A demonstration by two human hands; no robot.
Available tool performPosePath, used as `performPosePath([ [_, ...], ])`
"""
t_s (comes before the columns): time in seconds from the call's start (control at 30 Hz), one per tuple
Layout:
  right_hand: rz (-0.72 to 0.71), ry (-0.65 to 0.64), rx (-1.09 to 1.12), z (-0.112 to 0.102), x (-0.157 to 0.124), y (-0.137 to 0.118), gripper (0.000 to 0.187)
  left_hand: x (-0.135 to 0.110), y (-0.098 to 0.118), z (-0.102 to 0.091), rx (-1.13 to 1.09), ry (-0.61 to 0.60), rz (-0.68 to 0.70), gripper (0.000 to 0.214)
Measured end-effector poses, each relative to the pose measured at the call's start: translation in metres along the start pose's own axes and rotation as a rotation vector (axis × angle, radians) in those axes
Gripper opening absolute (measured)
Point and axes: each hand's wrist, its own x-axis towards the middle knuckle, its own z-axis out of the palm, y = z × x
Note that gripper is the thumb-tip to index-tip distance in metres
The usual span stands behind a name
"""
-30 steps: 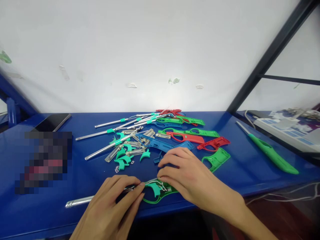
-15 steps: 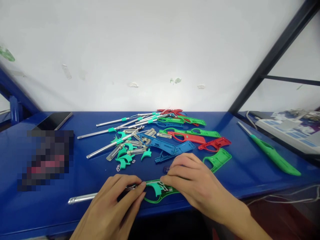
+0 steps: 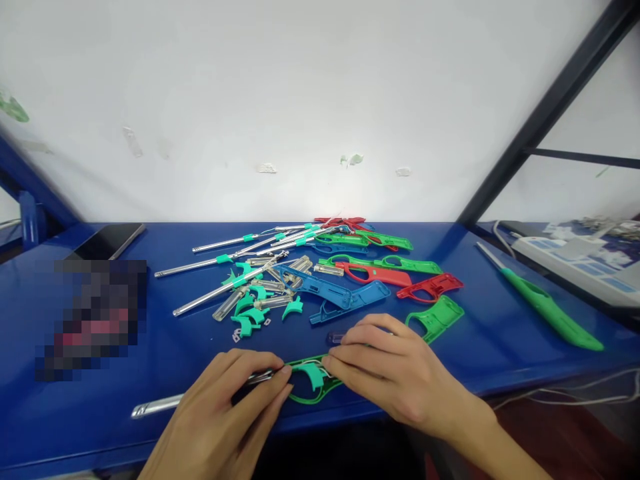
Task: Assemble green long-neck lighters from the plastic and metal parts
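The left hand (image 3: 215, 413) is curled closed around a metal tube (image 3: 156, 407) at lower left, thumb and forefinger pinched at the front edge of a green lighter half-shell (image 3: 306, 402) at lower centre. The tube vanishes beneath the palm, with only a shiny sliver visible between the fingers. The right hand (image 3: 385, 367) has its fingers bunched over the shell's rear, covering much of it; I cannot tell whether they grip anything there. Inside the shell sit a curved teal plastic trigger (image 3: 314, 377) and thin white wires, partly screened by fingertips. A dark translucent piece (image 3: 335, 339) pokes out behind the right hand; a second ago that hand covered it, and its fingertips have since shifted slightly right.

Toward the centre of the frame, glossy blue bench (image 3: 190, 347) carries loose teal triggers (image 3: 293, 307), clear plastic fuel tanks (image 3: 230, 305), smooth tubes (image 3: 203, 301) and ribbed blue half-shells (image 3: 320, 288). A closed green lighter (image 3: 550, 310) lies at right. The thing at left (image 3: 95, 323) is pixelated past recognising.
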Motion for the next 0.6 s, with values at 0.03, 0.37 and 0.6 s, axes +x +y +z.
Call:
performPosePath([
  [0.03, 0.006, -0.005, 0.003, -0.0001, -0.0001, -0.0001, 0.031, 0.0000, -0.0003, -0.0001, 0.000, 0.001, -0.003, 0.019],
  [0.37, 0.058, -0.064, 0.052, 0.0009, -0.0012, 0.0005, 0.020, -0.0012, -0.0003, 0.0005, 0.006, -0.009, 0.003, 0.020],
  [0.6, 0.121, -0.084, 0.150, -0.0030, -0.0043, 0.0049, 0.024, -0.0006, 0.0002, -0.0002, 0.032, -0.002, 0.002, 0.021],
])
